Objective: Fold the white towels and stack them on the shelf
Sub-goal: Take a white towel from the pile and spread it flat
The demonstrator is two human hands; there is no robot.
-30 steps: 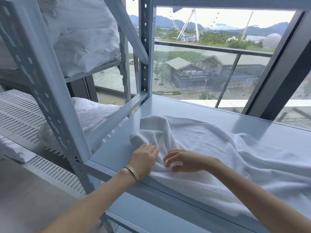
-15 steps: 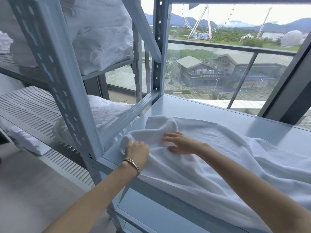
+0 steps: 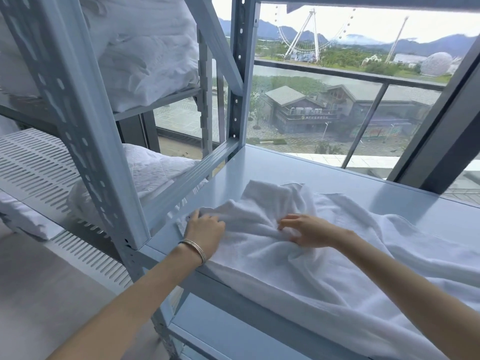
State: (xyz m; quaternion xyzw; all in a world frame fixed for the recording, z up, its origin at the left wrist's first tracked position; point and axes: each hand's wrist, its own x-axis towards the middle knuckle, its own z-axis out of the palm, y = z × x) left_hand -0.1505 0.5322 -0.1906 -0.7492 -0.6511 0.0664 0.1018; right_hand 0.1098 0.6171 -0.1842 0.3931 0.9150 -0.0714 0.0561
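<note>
A large white towel (image 3: 324,271) lies rumpled across the pale blue metal shelf (image 3: 298,170) and hangs over its front edge. My left hand (image 3: 205,229), with a thin bracelet at the wrist, grips the towel's left end near the shelf's front left corner. My right hand (image 3: 309,231) pinches a bunched fold in the towel a little to the right. Between the two hands the cloth is gathered into ridges.
A grey-blue upright post (image 3: 80,131) stands at the shelf's front left corner. To the left, a neighbouring rack holds white bedding on an upper level (image 3: 145,55) and on a perforated lower level (image 3: 155,172). A glass window with a railing (image 3: 363,74) is right behind the shelf.
Both hands have gone from lying flat on the towel to gripping it. The left end of the towel has been dragged toward the front left corner and is more bunched.
</note>
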